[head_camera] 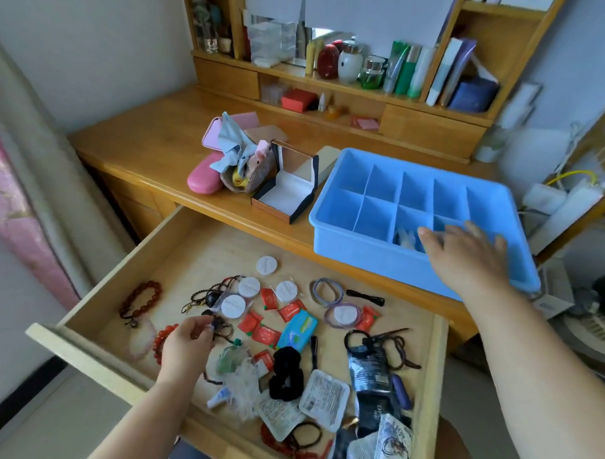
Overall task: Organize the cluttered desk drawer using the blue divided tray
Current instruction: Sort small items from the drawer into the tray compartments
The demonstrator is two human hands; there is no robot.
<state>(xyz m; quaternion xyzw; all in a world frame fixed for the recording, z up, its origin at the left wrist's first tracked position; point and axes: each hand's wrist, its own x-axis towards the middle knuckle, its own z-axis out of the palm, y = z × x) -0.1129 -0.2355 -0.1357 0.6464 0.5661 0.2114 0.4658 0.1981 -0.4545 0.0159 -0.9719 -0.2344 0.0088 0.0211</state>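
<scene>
The blue divided tray (pixel 342 237) stands on the desk top at the right, with something pale in one front compartment. My right hand (pixel 464 255) hovers over its front compartments, fingers spread and holding nothing. The open wooden drawer (pixel 94 345) below is strewn with small items: white round lids (pixel 233 306), red sachets (pixel 265 335), hair ties (pixel 323 292), a black scrunchie (pixel 286 373) and a dark red bead bracelet (pixel 139 301). At the drawer's left my left hand (pixel 187 349) pinches a dark beaded string (pixel 219 326).
On the desk behind the drawer lie a pink case (pixel 201 179), a cloth-filled pouch (pixel 241 162) and an open black gift box (pixel 285 191). Bottles, jars and books fill the shelf unit (pixel 351 66) at the back. A power strip (pixel 562 200) sits at the right.
</scene>
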